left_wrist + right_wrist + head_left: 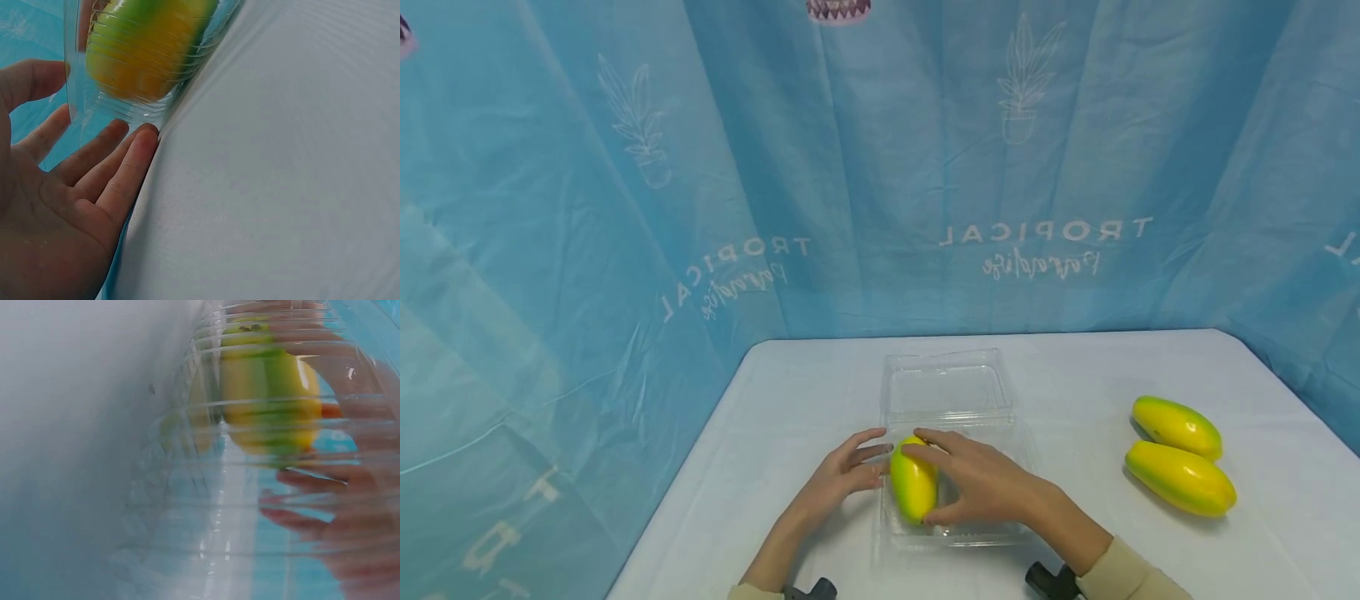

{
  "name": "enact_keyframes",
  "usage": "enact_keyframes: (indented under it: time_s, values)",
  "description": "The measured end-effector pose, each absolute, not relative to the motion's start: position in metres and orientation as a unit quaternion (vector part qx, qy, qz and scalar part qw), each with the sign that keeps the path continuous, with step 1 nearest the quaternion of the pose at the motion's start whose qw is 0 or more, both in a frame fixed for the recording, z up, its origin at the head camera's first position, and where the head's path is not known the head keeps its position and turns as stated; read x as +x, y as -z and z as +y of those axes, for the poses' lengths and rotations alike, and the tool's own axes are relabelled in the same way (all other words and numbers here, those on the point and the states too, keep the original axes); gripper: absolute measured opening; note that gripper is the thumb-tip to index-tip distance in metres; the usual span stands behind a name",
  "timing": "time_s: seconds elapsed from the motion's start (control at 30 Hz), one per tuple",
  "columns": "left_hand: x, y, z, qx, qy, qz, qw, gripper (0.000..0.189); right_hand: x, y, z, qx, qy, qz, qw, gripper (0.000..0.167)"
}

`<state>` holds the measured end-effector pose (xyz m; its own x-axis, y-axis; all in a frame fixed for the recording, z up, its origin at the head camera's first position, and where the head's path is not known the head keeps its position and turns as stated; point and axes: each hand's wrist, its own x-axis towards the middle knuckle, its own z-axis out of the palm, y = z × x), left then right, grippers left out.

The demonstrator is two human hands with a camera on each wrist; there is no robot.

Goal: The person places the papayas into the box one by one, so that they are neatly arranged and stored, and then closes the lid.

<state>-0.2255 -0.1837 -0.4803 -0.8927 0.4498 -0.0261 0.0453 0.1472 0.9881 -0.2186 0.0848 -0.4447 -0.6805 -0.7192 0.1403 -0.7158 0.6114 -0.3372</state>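
A yellow-green mango [913, 483] stands lengthwise in the left part of a clear plastic clamshell box [973, 533]. My right hand [988, 482] reaches over the box and grips this mango, fingers at its far end and thumb at its near end. Beside the box's left wall is my left hand [842, 473], its fingers spread and loosely extended. In the left wrist view, the left fingertips touch or nearly touch the box's ribbed wall, with the mango [147, 53] visible through the plastic. Ribbed plastic also covers the mango [269, 400] in the right wrist view.
The box's hinged lid [947, 387] lies folded back, away from me. Two more mangoes, one farther [1177, 427] and one nearer [1182, 478], lie side by side at the right of the white table [1075, 375]. A blue printed curtain [880, 183] surrounds the table's far sides.
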Motion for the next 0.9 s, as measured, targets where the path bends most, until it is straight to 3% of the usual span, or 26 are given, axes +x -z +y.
enact_keyframes:
  time_s: [0.53,0.9]
  values:
    - [-0.225,0.481,-0.183,0.174,-0.636,0.735,0.159,0.054,-0.222,0.441,0.091,-0.402,0.184,0.897,-0.011,0.094]
    - [-0.226,0.479,-0.181,0.155,-0.626,0.748,0.158,0.054,-0.224,0.432,0.109,-0.388,0.196,0.900,-0.025,0.086]
